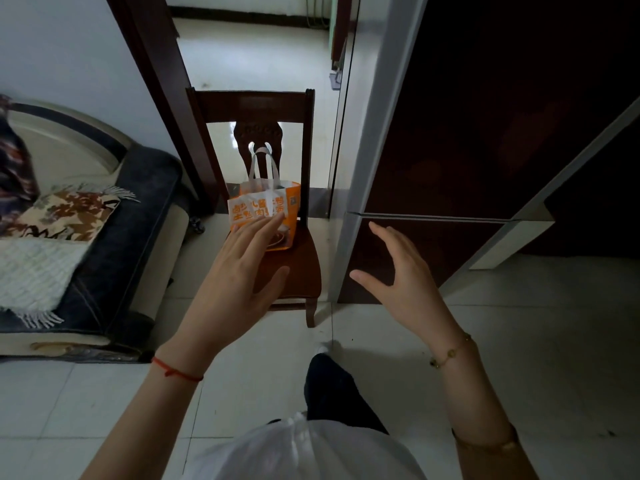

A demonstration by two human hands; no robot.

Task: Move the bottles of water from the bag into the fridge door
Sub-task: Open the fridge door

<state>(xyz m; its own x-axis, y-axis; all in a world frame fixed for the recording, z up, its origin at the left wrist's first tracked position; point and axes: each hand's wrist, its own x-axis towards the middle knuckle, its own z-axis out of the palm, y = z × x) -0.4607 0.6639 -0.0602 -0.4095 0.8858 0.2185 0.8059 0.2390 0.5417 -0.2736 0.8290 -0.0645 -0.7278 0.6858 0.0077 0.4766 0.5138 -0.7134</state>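
Observation:
An orange and white tote bag (273,202) with white handles stands on the seat of a dark wooden chair (298,268). Its contents are hidden; I see no bottles. My left hand (239,271) is stretched toward the bag, fingers apart, fingertips in front of its lower edge. My right hand (401,275) hovers open in front of the fridge (467,150), a tall dark-red cabinet with grey edges to the right of the chair. Both fridge doors are shut. Neither hand holds anything.
A sofa (104,237) with a patterned cushion and a white fringed blanket fills the left side. A dark door frame (162,98) rises behind the chair, with a tiled hallway beyond. Pale floor tiles (536,341) lie below; my dark trouser leg (332,386) steps forward.

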